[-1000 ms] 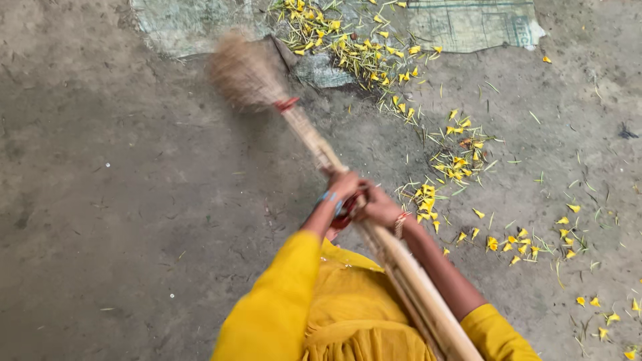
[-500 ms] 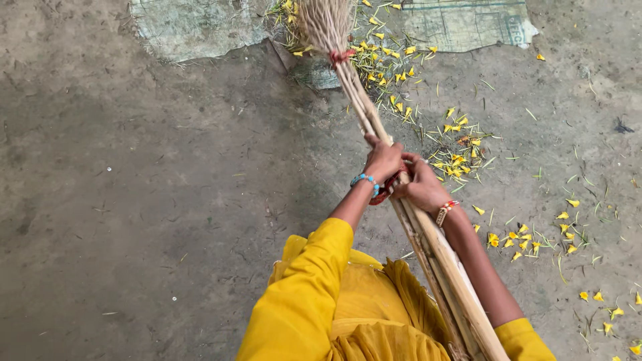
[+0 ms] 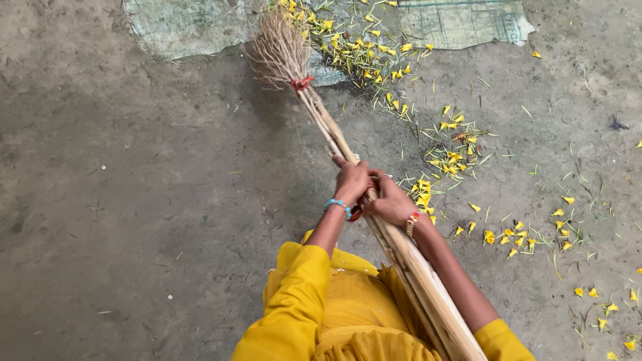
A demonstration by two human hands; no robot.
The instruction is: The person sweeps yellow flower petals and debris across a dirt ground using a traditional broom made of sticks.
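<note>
- The broom (image 3: 314, 110) lies slanted over the floor (image 3: 134, 200): its bristle head is at the top, against the edge of a grey-green mat (image 3: 187, 27), and its handle runs down past the yellow sleeves to the bottom edge of the view.
- The left hand (image 3: 351, 182) is wrapped around the handle near its middle, and the right hand (image 3: 390, 200) is clenched on it just below, touching the left.
- The handle looks like a bundle of stiff, dry stalks bound with red cord: probably light, rigid and rough enough not to slip.
- The bristles fan out loose and soft, so they should bend under pressure.
- Mid-handle, with both hands close together, seems a sound hold for control.
- Yellow petals (image 3: 448, 160) and green stems lie scattered to the right of the broom; they are light and should shift easily.
</note>
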